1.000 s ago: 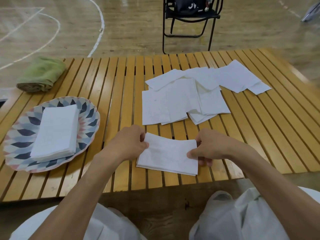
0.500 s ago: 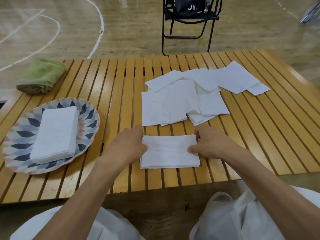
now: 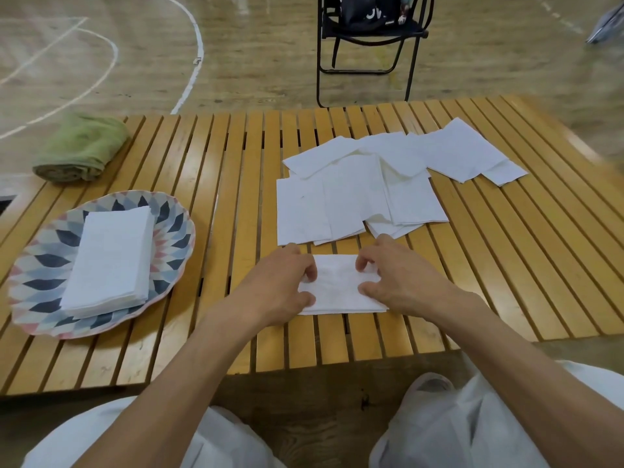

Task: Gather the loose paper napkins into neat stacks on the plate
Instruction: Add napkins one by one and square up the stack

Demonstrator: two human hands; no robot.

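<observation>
A person sits at a slatted wooden worktop [image 3: 236, 184], seen from a head camera looking down at both hands. Between the hands lies a small stack of white napkins [image 3: 337, 285], flat on the slats near the front edge, its long axis running left to right. The left hand [image 3: 283, 288] holds the stack's left end and the right hand [image 3: 395, 282] its right end; the fingers [image 3: 363, 261] of both curl over the short edges and pinch them, apparently squaring the pile. Just beyond the hands, more loose napkins [image 3: 371, 187] lie scattered and overlapping, spreading toward the far right. The patterned plate [image 3: 169, 231] sits well to the left of the held stack, on the left hand's side, and already carries a neat napkin pile [image 3: 111, 258] whose long axis runs front to back. To land beside that pile, the held stack would likely need a leftward carry and a quarter turn. A rolled green towel [image 3: 81, 150] rests at the far left corner
</observation>
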